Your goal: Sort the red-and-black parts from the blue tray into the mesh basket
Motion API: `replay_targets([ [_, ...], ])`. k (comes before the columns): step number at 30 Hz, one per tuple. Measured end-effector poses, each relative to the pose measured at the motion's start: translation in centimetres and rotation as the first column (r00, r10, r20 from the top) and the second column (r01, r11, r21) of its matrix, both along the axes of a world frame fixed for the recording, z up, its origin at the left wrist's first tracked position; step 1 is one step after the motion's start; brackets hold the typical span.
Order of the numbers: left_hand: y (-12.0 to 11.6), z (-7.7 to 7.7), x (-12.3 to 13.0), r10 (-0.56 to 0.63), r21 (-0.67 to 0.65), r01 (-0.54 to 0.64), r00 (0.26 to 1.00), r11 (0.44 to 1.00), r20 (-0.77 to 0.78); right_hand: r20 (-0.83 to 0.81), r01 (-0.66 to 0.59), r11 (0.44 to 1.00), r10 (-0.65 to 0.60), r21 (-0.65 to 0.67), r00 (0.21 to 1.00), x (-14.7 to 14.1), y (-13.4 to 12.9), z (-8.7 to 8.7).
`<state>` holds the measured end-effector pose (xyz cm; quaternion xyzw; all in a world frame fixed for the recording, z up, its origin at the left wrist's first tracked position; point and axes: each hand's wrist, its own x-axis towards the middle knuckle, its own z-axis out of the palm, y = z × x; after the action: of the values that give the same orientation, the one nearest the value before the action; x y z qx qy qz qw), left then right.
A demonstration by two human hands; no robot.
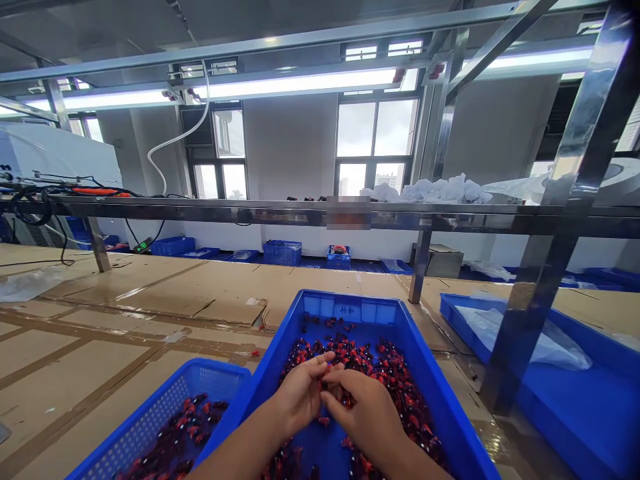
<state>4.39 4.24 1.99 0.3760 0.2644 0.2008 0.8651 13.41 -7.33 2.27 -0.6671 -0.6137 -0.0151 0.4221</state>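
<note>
Worktable (185, 287) faced with brown cardboard (90, 373), seams taped, surface scuffed. Polished metal frame (580, 133) stands over worktable, crossed by shelf rail (280, 213). Fluorescent tubes (300, 82) lit, mounted below upper beam (300, 40). Far wall (290, 147) pale, plain. Dark-framed windows (356, 130) admit daylight (cloudy sky (395, 123), buildings (387, 177) beyond). Ceiling (280, 20) grey, dimmer than windows. White cable (174, 139) hangs curved, left of centre.

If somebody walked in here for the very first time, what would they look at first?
Probably the shiny red-and-dark pieces scattered in the big blue tub in front, with the person's left hand and right hand close together above them. Next might come the blue basket at the tub's left, holding more such pieces, and the bright tube light overhead.
</note>
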Motion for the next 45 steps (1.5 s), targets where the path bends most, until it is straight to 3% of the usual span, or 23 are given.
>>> replay_targets([
  [4,-0.1,-1.2,0.4,-0.017,0.141,0.023,0.999,0.990,-0.047,0.122,0.009,0.999,-0.014,0.043,0.992,0.4,-0.4,0.4],
  [8,0.0,-1.8,0.5,-0.003,0.362,0.060,0.988,0.930,-0.155,0.267,-0.015,0.994,-0.014,0.108,0.963,0.9,-0.7,0.7],
  [12,0.2,-1.7,0.4,-0.014,0.273,0.052,0.990,0.961,-0.140,0.365,-0.024,0.991,-0.025,0.128,0.931,1.0,-1.1,1.0],
  [15,0.4,-1.4,0.3,-0.085,0.171,0.101,0.991,0.980,-0.100,0.390,-0.005,0.991,-0.048,0.133,0.920,1.1,-1.3,1.3],
  [18,0.4,-0.9,0.0,-0.148,0.102,0.155,0.986,0.983,-0.078,0.354,0.021,0.994,-0.058,0.107,0.933,1.2,-1.4,1.6],
  [21,0.1,-0.4,-0.2,-0.159,0.090,0.162,0.986,0.983,-0.045,0.220,0.050,0.997,-0.062,0.060,0.974,1.5,-1.3,1.9],
  [26,-0.2,-0.1,-0.3,-0.165,0.279,0.133,0.982,0.951,0.093,-0.084,0.021,0.999,-0.018,0.025,0.996,2.4,-1.3,2.8],
  [32,0.7,0.9,-1.4,-0.145,0.538,0.047,0.979,0.842,0.142,-0.145,-0.017,0.998,0.026,0.064,0.989,3.2,-1.7,3.9],
  [42,0.3,2.5,-2.7,-0.195,0.632,0.001,0.952,0.775,0.237,-0.239,-0.026,1.000,0.027,0.006,0.971,3.4,-1.4,3.6],
  [45,0.0,2.9,-2.8,-0.203,0.685,0.008,0.958,0.728,0.204,-0.230,-0.053,0.998,0.045,-0.031,0.972,3.9,-1.1,3.1],
])
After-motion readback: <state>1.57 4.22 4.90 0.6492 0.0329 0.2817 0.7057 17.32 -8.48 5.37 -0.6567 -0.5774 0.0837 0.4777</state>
